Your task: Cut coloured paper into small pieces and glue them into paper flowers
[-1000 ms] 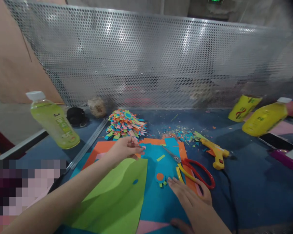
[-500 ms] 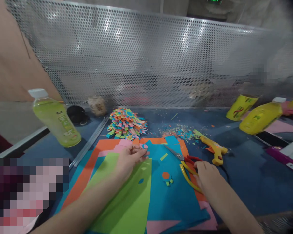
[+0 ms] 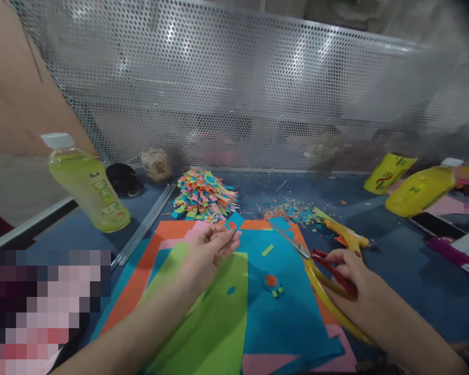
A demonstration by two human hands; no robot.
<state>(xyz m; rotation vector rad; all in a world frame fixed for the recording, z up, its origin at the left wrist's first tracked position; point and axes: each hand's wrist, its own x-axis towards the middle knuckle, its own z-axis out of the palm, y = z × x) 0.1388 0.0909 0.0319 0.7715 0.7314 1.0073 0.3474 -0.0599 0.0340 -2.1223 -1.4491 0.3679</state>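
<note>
My left hand (image 3: 209, 250) is over the coloured paper, thumb and fingertips pinched on a small pink paper piece (image 3: 238, 236) partly hidden by the fingers. Around the red and yellow handles of a pair of scissors (image 3: 334, 271) my right hand (image 3: 354, 284) is closed; the blades point up and left. Under the hands lie a green sheet (image 3: 203, 323) and a blue sheet (image 3: 285, 328), over orange and pink ones. A small round blue paper cutout with an orange centre (image 3: 271, 281) and green tabs lies on the blue sheet.
Behind the sheets stands a layered paper-strip craft (image 3: 205, 195), with paper scraps (image 3: 297, 211) to its right. A yellow glue gun (image 3: 346, 233) lies beyond my right hand. Drink bottles (image 3: 91, 190) stand left and right. Clear sticks (image 3: 144, 224) lie at left; a perforated metal panel (image 3: 234, 94) closes the back.
My right hand has lifted the scissors off the sheets and drawn them slightly right, its fingers now around the handles. The left hand keeps its pinch, nearly in place. The view shifted slightly.
</note>
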